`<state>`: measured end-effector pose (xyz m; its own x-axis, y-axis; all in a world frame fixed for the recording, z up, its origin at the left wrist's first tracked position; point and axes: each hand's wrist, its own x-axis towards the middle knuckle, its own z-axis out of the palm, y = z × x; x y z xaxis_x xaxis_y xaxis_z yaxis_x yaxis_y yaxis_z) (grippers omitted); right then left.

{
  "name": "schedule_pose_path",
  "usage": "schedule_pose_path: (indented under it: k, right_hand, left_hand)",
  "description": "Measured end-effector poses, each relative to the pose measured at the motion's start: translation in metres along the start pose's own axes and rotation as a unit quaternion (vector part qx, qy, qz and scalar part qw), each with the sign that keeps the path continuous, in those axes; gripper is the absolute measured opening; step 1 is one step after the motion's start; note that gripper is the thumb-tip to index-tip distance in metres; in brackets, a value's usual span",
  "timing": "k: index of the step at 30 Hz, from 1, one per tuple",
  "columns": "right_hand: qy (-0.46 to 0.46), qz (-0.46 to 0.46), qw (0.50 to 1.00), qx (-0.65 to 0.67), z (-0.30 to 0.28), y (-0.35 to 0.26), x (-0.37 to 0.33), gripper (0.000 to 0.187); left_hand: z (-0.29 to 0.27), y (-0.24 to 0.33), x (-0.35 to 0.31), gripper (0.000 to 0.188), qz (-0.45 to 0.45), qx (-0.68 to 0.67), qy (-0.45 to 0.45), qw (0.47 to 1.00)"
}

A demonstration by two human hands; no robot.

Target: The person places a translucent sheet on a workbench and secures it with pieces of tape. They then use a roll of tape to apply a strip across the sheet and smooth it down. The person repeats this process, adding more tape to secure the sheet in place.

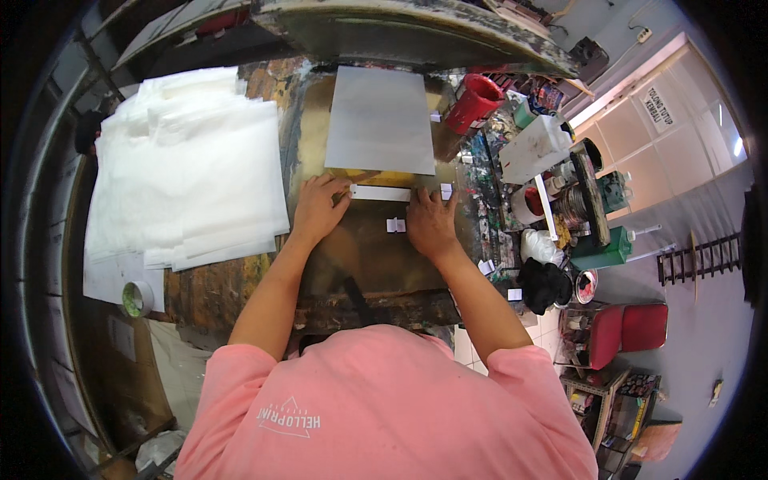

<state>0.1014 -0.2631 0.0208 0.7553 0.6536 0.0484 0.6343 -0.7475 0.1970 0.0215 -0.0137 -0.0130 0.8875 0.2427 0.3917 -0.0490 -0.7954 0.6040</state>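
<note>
Background sign, lettered; white strip between grips

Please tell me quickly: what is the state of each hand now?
Left hand: at the left end of the narrow white strip; grip cannot be told.
Right hand: at the strip's right end; grip unclear.

Left hand and right hand touch a white strip near a pale sheet.
</note>
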Motion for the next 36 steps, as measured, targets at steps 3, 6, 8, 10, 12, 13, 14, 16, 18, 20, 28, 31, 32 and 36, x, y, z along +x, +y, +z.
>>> schedule_pose_path:
  k: [3, 6, 8, 10, 12, 13, 14, 16, 18, 20, 28, 31, 32, 36]
  right_hand:
    - [0.023, 0.006, 0.995, 0.097, 0.002, 0.013, -0.004, 0.044]
    - [0.016, -0.001, 0.992, 0.122, 0.0, 0.022, -0.01, 0.044]
    - [0.069, -0.008, 0.989, 0.129, 0.013, 0.029, -0.014, 0.045]
    - [0.109, 0.002, 0.982, 0.154, 0.012, 0.025, -0.016, 0.045]
    - [0.136, 0.031, 0.971, 0.192, 0.01, 0.021, -0.024, 0.046]
    - [0.143, 0.036, 0.97, 0.195, 0.009, 0.021, -0.029, 0.046]
    - [0.149, 0.041, 0.968, 0.198, 0.008, 0.023, -0.036, 0.047]
    - [0.151, 0.045, 0.965, 0.212, 0.006, 0.025, -0.052, 0.048]
    - [0.146, 0.04, 0.962, 0.227, -0.002, 0.03, -0.069, 0.049]
    - [0.156, 0.052, 0.953, 0.254, -0.007, 0.031, -0.082, 0.049]
    - [0.178, 0.08, 0.916, 0.351, -0.033, 0.041, -0.116, 0.042]
    - [0.199, 0.092, 0.901, 0.374, -0.041, 0.048, -0.132, 0.039]
    - [0.207, 0.101, 0.897, 0.378, -0.038, 0.052, -0.138, 0.039]
    - [0.209, 0.129, 0.886, 0.394, -0.032, 0.058, -0.154, 0.037]
  left_hand:
    - [0.0, 0.007, -0.001, 0.025, -0.002, 0.01, -0.001, 1.0]
    - [-0.002, 0.009, 0.0, 0.025, -0.005, 0.008, -0.009, 1.0]
    - [0.0, 0.011, 0.002, 0.025, 0.004, -0.004, -0.005, 1.0]
    - [-0.001, 0.007, 0.0, 0.025, 0.021, 0.027, 0.005, 0.999]
    - [-0.001, 0.006, -0.001, 0.025, 0.029, 0.038, 0.007, 0.999]
    - [-0.002, 0.007, -0.002, 0.026, 0.029, 0.034, 0.003, 0.999]
    - [-0.003, 0.007, -0.002, 0.026, 0.029, 0.03, 0.0, 0.999]
    - [-0.002, 0.011, -0.003, 0.026, 0.032, 0.059, 0.003, 0.998]
    - [0.0, 0.017, 0.002, 0.025, 0.074, 0.077, 0.013, 0.994]
    - [0.003, 0.026, 0.008, 0.024, 0.15, 0.08, 0.025, 0.985]
    - [0.043, 0.037, 0.083, 0.012, 0.26, 0.244, -0.147, 0.923]
    - [0.051, 0.033, 0.09, 0.01, 0.264, 0.287, -0.195, 0.9]
    - [0.052, 0.033, 0.092, 0.01, 0.272, 0.293, -0.2, 0.895]
    - [0.052, 0.022, 0.099, 0.011, 0.34, 0.262, -0.141, 0.892]
